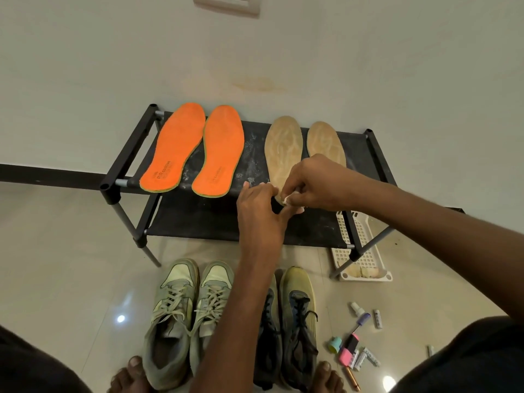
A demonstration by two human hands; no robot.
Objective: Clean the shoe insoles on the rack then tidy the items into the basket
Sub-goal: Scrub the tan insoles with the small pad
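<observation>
Two orange insoles (173,148) (219,151) lie side by side on the left of the black rack's (133,148) top shelf. On the right lie two tan insoles (283,148) (324,140). My left hand (259,214) pinches the heel end of the nearer tan insole at the shelf's front edge. My right hand (317,182) pinches a small white wipe (287,198) against that heel. The white slotted basket (365,251) lies on the floor under the rack's right end.
Pale green sneakers (184,316) and dark yellow-toed sneakers (292,321) stand on the tiled floor in front of the rack. Several small items (357,341), including markers, batteries and a small bottle, are scattered at the lower right. My bare feet show at the bottom.
</observation>
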